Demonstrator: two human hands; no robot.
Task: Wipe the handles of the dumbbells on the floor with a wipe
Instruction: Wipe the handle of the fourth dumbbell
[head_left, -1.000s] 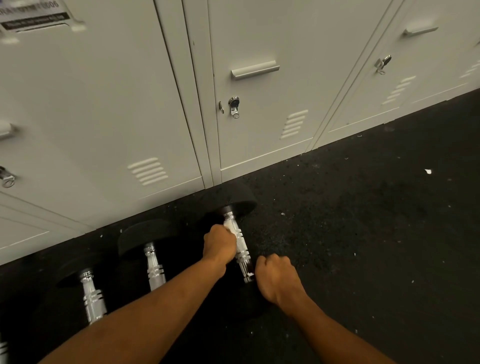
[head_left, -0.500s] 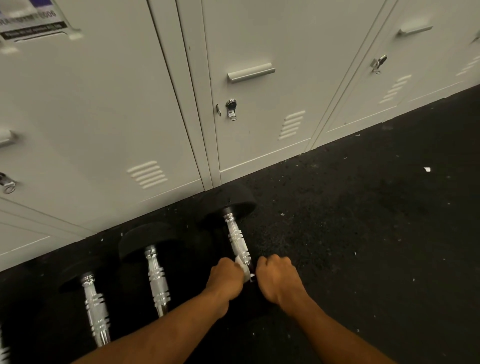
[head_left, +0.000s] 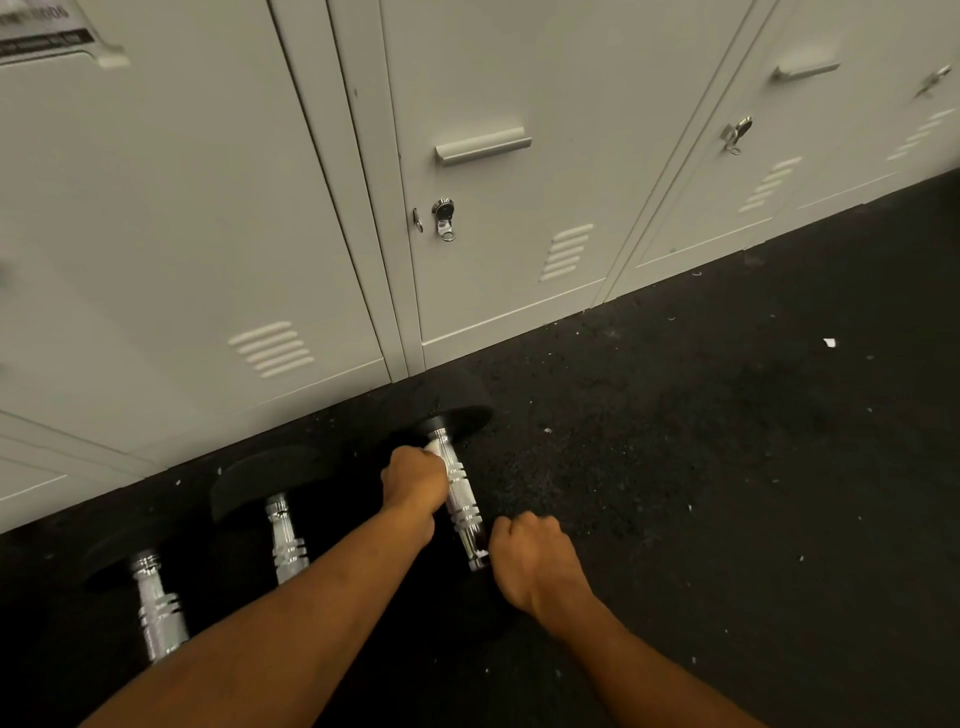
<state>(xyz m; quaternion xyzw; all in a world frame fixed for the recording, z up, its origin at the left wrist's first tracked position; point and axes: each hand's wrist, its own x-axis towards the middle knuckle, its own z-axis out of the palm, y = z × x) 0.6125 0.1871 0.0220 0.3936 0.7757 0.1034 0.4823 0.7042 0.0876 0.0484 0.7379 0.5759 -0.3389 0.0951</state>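
Left hand (head_left: 413, 480), gripping the wipe (head_left: 434, 448) round the rightmost dumbbell handle (head_left: 460, 499) at lower centre, has slid to its far end; right hand (head_left: 535, 558), curled with grip hidden, likely steadies the near end.

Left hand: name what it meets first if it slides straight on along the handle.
Probably the dumbbell's far black head, just beyond the left hand and its wipe.

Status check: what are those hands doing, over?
Left hand grips wipe round rightmost dumbbell handle, far end. Right hand curled at near end. Nothing blocking.
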